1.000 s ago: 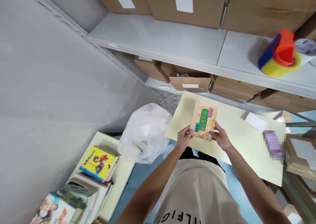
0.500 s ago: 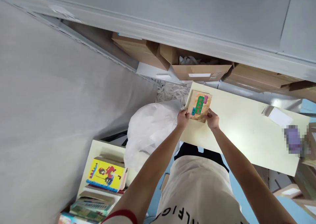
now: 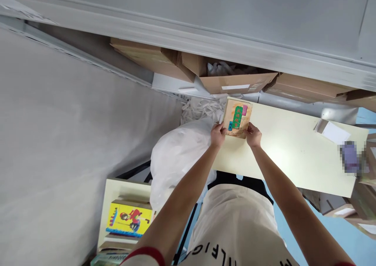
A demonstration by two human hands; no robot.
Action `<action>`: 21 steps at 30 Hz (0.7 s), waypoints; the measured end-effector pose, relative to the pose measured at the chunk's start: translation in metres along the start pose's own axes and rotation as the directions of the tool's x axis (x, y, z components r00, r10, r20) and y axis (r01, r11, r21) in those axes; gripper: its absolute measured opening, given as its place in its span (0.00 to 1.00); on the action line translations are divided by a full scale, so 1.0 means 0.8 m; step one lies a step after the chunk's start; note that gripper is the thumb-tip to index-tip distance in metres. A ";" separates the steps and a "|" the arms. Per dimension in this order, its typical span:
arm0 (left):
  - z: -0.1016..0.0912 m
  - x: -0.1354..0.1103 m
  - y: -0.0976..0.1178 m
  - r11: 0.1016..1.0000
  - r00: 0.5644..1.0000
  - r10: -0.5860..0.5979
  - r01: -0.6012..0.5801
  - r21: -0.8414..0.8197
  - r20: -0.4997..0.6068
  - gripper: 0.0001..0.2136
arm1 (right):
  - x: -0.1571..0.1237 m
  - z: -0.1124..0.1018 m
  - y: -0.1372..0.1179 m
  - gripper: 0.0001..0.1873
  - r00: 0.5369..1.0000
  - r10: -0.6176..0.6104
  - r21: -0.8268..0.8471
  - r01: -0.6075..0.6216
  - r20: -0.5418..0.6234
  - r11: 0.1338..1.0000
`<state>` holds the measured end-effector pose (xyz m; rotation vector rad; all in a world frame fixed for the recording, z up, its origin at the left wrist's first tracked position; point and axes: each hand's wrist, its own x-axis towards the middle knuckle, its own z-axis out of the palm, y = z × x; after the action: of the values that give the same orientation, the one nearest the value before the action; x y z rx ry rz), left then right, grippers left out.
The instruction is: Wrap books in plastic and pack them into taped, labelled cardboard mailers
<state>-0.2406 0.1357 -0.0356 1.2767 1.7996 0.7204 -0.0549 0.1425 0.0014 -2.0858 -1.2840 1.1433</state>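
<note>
Head view showed the left hand (image 3: 218, 135) and right hand (image 3: 253, 135) pinching a tan book (image 3: 237, 120) at its 8 and 4 o'clock edges, cover up. It lay over the 10 o'clock end of the worktop (image 3: 289, 152); contact beneath it could not be told. Toward 8 o'clock bulged a white bag (image 3: 176, 152), with a yellow book (image 3: 129, 219) beyond. The step in hand looked like steadying the tan book two-handed; the next move seemed to call for an even, light hold.

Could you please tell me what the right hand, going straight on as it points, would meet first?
The book the right hand holds comes first; beyond, perhaps the open cardboard box, though depth is unclear.
</note>
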 end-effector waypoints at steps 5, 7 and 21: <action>0.002 0.002 -0.002 1.000 1.000 0.001 0.000 -0.006 0.010 0.15 | -0.001 -0.004 -0.004 0.14 1.000 -0.031 -0.095 0.031 0.002 0.995; 0.002 0.003 -0.002 1.000 1.000 -0.002 0.002 -0.003 0.014 0.15 | 0.000 -0.002 -0.004 0.14 0.999 -0.043 -0.119 0.042 -0.008 0.992; 0.000 -0.049 0.262 0.731 0.748 0.661 -0.621 -0.283 0.067 0.12 | -0.083 -0.313 -0.080 0.21 0.565 -0.408 -0.147 0.449 -0.717 0.881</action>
<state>-0.1307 0.1682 0.1446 1.7472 1.0601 1.1358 0.1029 0.1284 0.2156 -1.7259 -1.1990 0.0591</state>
